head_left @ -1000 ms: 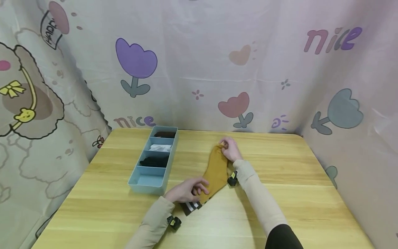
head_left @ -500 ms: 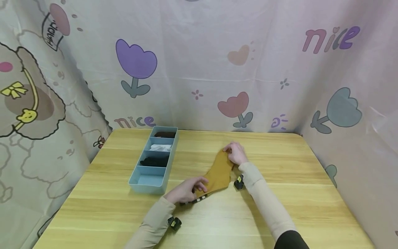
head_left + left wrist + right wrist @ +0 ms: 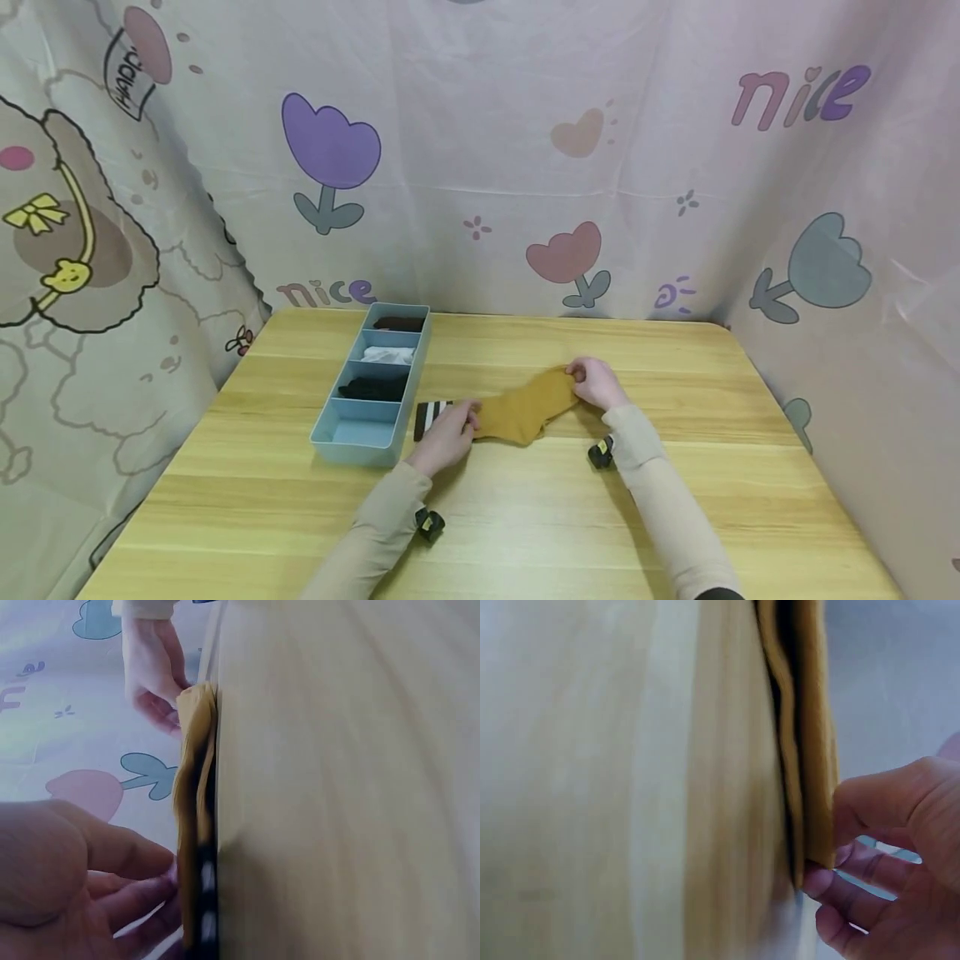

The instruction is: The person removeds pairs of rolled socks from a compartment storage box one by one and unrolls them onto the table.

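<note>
Two hands engage the mustard sock (image 3: pixel 517 415), which we locate on the bench (image 3: pixel 262 500), crosswise, to the right of the light blue tray (image 3: pixel 356 453). We find its striped cuff (image 3: pixel 429 418) just beside the tray wall and its toe end directed away from the tray. At that toe end, the right hand (image 3: pixel 597 385) pinches the fabric between thumb and fingers. Near the cuff, the left hand (image 3: pixel 444 437) sets its bent fingers and thumb against the upper face of the sock; whether they pinch the fabric or only press on it, we cannot tell. Along the edge, the wrist views show us separate layers; we cannot tell whether these form one sock or a pair.

Inside the tray we count four compartments. From the far end, three contain a dark brown item (image 3: pixel 398 323), a white item (image 3: pixel 387 356) and a black item (image 3: pixel 372 389). Behind the bench we see a printed curtain (image 3: pixel 480 125)
</note>
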Available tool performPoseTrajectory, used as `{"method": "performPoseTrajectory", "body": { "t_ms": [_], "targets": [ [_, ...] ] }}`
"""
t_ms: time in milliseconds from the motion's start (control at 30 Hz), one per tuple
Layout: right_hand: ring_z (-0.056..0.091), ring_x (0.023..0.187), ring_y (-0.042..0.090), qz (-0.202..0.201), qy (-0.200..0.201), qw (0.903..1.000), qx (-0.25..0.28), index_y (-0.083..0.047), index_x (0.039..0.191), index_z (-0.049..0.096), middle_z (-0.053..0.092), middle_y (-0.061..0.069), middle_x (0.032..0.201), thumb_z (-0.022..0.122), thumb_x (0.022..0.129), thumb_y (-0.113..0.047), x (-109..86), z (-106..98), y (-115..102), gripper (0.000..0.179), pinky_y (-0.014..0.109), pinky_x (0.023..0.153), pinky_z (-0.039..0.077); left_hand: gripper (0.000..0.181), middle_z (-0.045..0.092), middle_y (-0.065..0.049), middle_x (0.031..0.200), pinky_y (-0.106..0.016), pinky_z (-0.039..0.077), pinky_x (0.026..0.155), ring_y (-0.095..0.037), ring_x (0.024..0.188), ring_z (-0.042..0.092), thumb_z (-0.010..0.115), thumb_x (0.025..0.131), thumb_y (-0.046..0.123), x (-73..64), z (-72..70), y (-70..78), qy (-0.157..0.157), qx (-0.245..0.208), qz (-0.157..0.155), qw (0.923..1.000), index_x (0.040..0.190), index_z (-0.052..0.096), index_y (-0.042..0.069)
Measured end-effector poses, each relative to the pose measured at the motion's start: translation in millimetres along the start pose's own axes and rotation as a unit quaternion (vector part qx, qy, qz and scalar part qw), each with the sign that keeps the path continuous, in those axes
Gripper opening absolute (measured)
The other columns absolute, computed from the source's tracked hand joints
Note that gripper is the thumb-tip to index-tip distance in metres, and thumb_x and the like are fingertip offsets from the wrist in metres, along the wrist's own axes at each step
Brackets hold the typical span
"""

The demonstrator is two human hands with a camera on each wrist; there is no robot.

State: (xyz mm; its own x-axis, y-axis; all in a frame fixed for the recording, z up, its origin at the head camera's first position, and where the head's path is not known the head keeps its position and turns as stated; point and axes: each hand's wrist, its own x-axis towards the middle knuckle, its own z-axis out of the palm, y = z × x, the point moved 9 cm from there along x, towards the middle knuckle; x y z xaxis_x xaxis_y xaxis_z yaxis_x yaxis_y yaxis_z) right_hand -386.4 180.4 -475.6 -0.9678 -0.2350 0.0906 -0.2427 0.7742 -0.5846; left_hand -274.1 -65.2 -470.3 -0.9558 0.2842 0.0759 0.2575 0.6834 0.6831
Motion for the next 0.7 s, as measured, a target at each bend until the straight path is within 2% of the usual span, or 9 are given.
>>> {"method": "performPoseTrajectory", "body": {
  "t_ms": [67,133,300,333,500,700],
  "targets": [
    [0.059,0.084,0.026,0.014,-0.005,0.9999,0.006,0.002,0.101,0.071,0.067,0.016,0.089,0.066,0.075,0.003,-5.4,-2,4,0.027,0.037,0.077,0.048,0.023,0.063,-0.020,0.132,-0.052,0.045,0.104,-0.037,0.121,0.057,0.047,0.101,0.005,5.1,-1.7,-4.4,0.012,-0.009,-0.027,0.9995,0.118,0.061,-0.004],
    [0.061,0.085,0.026,0.028,-0.006,0.9995,0.011,0.002,0.101,0.071,0.068,0.016,0.090,0.069,0.077,0.000,-10.9,-4,8,0.023,0.036,0.077,0.049,0.030,0.063,-0.020,0.132,-0.053,0.044,0.105,-0.039,0.125,0.055,0.045,0.104,0.014,10.2,-4.0,-7.9,0.025,-0.016,-0.048,0.9984,0.123,0.057,-0.005],
    [0.063,0.080,0.021,0.055,-0.006,0.9983,0.021,0.001,0.095,0.073,0.072,0.014,0.087,0.071,0.084,-0.009,-21.1,-8,13,0.015,0.031,0.074,0.049,0.058,0.067,-0.014,0.104,-0.053,0.044,0.104,-0.038,0.117,0.057,0.048,0.104,0.030,21.0,-7.3,-14.9,0.047,-0.013,-0.082,0.9954,0.146,0.037,-0.009],
    [0.063,0.078,0.019,0.055,-0.007,0.9983,0.022,0.000,0.093,0.074,0.072,0.013,0.085,0.071,0.085,-0.011,-22.5,-8,12,0.014,0.029,0.073,0.049,0.061,0.067,-0.014,0.103,-0.053,0.043,0.104,-0.038,0.117,0.057,0.050,0.104,0.032,23.0,-7.4,-16.1,0.050,-0.012,-0.087,0.9949,0.147,0.035,-0.009],
    [0.060,0.073,0.013,0.048,-0.014,0.9986,0.013,-0.003,0.086,0.075,0.073,0.008,0.080,0.073,0.086,-0.015,-28.0,-9,9,0.013,0.027,0.070,0.047,0.068,0.067,-0.013,0.104,-0.054,0.041,0.107,-0.039,0.124,0.053,0.058,0.100,0.033,34.3,-5.3,-22.8,0.059,-0.015,-0.088,0.9943,0.149,0.033,-0.008],
    [0.063,0.077,0.015,0.052,-0.024,0.9981,0.023,-0.001,0.091,0.075,0.074,0.010,0.084,0.077,0.084,-0.017,-35.3,-9,12,0.018,0.030,0.073,0.050,0.066,0.064,-0.009,0.100,-0.052,0.042,0.101,-0.034,0.118,0.053,0.073,0.091,0.031,43.3,-5.0,-28.5,0.071,-0.048,-0.086,0.9926,0.142,0.047,0.001]
  ]
}}
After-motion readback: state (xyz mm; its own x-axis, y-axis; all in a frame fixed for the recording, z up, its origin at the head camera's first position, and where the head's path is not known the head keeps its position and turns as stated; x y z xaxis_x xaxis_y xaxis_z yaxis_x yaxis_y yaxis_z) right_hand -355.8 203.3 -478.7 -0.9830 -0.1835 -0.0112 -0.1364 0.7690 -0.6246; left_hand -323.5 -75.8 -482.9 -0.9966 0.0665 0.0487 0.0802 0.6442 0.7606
